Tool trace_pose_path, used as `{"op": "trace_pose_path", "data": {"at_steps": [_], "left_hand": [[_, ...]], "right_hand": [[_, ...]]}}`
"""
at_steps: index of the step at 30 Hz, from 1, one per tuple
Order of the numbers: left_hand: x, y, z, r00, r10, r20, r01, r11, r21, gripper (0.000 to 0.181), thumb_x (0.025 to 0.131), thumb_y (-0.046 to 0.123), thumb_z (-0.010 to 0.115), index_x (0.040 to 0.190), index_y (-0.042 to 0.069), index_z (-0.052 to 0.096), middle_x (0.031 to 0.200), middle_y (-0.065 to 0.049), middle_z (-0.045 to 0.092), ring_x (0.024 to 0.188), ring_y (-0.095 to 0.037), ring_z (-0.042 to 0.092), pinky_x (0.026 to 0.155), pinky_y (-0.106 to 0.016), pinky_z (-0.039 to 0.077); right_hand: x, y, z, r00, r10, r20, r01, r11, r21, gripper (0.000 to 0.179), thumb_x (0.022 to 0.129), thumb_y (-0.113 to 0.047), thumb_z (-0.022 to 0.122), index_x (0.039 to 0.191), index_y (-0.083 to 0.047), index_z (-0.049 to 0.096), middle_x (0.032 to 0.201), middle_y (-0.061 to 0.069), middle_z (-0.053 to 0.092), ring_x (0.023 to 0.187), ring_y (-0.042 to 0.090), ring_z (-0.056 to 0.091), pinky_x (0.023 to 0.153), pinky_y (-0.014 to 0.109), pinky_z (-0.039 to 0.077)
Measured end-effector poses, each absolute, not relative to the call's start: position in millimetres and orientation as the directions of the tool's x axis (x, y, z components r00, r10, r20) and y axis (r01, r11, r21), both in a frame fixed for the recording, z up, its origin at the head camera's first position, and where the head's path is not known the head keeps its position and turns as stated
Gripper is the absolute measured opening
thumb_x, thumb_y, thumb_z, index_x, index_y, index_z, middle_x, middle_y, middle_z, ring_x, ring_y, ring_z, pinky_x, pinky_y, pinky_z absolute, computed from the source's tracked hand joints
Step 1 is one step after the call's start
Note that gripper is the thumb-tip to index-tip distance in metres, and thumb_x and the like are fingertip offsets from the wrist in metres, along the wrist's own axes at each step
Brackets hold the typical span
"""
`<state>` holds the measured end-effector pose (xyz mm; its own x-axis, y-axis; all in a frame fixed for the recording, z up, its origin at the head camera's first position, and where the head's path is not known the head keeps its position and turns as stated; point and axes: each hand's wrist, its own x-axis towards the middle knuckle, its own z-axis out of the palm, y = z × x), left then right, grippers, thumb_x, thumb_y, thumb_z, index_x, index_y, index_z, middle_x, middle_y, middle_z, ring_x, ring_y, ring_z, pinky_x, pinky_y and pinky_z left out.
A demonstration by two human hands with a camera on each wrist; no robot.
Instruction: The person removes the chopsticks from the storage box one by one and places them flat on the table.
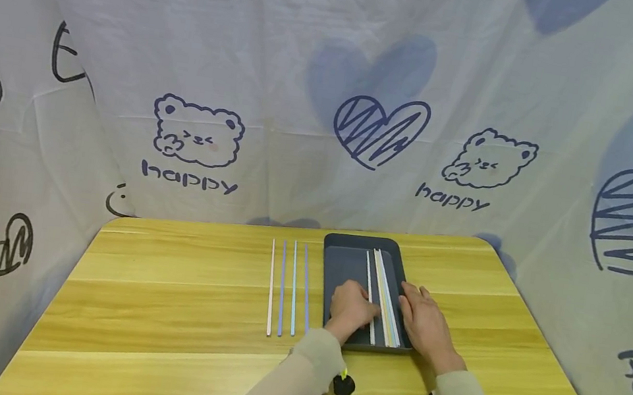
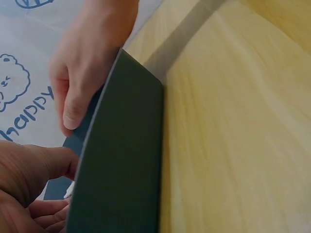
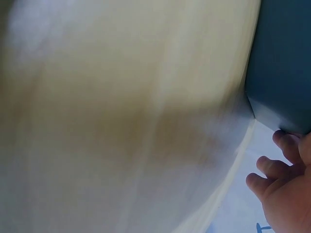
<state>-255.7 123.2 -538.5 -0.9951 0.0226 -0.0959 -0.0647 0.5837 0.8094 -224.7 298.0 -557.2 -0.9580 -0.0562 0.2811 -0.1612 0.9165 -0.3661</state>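
A dark grey tray [image 1: 347, 240] stands on the table, with a bundle of thin pastel sticks [image 1: 385, 290] lying lengthwise in its right half. My left hand [image 1: 352, 305] reaches over the tray and pinches a pale stick [image 1: 368, 270] left of the bundle. In the left wrist view, a small white tip [image 2: 69, 189] shows between the left thumb and fingers. My right hand [image 1: 426, 323] holds the tray's right edge. Its fingers [image 3: 272, 170] lie along the outer wall, while its thumb [image 2: 75, 114] reaches over the rim.
Several more sticks, pink, blue and light cyan, [image 1: 288, 289] lie side by side left of the tray. Beneath everything is a wood-grain table [image 1: 174, 285]. A printed white curtain [image 1: 284, 83] hangs behind and along both sides.
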Motion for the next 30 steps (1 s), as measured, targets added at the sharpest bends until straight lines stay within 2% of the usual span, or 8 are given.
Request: {"op": "trace_pose_path", "data": {"at_steps": [5, 11, 17, 22, 30], "left_hand": [[-257, 119, -538, -0.993, 0.047, -0.111, -0.072, 0.506, 0.86, 0.029, 0.079, 0.011, 0.088, 0.061, 0.013, 0.066, 0.046, 0.0, 0.062, 0.037, -0.011, 0.06, 0.042, -0.026, 0.055], [-259, 111, -533, -0.985, 0.096, -0.142, -0.088, 0.427, 0.9, 0.026, 0.083, 0.009, 0.086, 0.065, 0.009, 0.068, 0.053, -0.004, 0.066, 0.04, -0.012, 0.064, 0.048, -0.028, 0.061], [-263, 101, -522, -0.98, 0.142, -0.141, -0.08, 0.369, 0.926, 0.011, 0.085, 0.009, 0.084, 0.085, 0.004, 0.075, 0.07, -0.005, 0.071, 0.047, -0.014, 0.069, 0.052, -0.028, 0.064], [-267, 90, -516, -0.971, 0.182, -0.153, -0.085, 0.338, 0.937, 0.016, 0.089, 0.01, 0.08, 0.102, 0.001, 0.076, 0.08, -0.006, 0.074, 0.052, -0.014, 0.07, 0.054, -0.029, 0.065], [-268, 64, -504, -0.963, 0.222, -0.154, -0.1, 0.235, 0.967, 0.026, 0.09, 0.006, 0.073, 0.114, -0.004, 0.073, 0.085, -0.013, 0.077, 0.054, -0.012, 0.067, 0.056, -0.03, 0.066]], "right_hand": [[-225, 297, -557, -0.957, -0.061, 0.284, -0.168, 0.913, -0.371, 0.044, 0.112, -0.021, 0.049, 0.149, 0.004, 0.054, 0.151, 0.025, 0.058, 0.142, 0.054, 0.048, 0.116, 0.068, 0.044], [-225, 296, -556, -0.961, -0.063, 0.27, -0.166, 0.911, -0.377, 0.045, 0.113, -0.021, 0.047, 0.151, 0.003, 0.053, 0.152, 0.025, 0.056, 0.144, 0.054, 0.046, 0.116, 0.069, 0.043], [-224, 295, -555, -0.965, -0.056, 0.256, -0.154, 0.911, -0.383, 0.046, 0.114, -0.022, 0.046, 0.152, 0.003, 0.051, 0.154, 0.026, 0.055, 0.145, 0.055, 0.045, 0.117, 0.07, 0.042], [-224, 295, -553, -0.967, -0.057, 0.247, -0.153, 0.908, -0.389, 0.046, 0.114, -0.022, 0.046, 0.153, 0.003, 0.05, 0.154, 0.026, 0.054, 0.145, 0.055, 0.044, 0.118, 0.07, 0.041], [-222, 298, -555, -0.969, -0.066, 0.238, -0.159, 0.905, -0.395, 0.047, 0.114, -0.022, 0.044, 0.154, 0.002, 0.049, 0.156, 0.026, 0.052, 0.146, 0.055, 0.042, 0.119, 0.07, 0.039]]}}
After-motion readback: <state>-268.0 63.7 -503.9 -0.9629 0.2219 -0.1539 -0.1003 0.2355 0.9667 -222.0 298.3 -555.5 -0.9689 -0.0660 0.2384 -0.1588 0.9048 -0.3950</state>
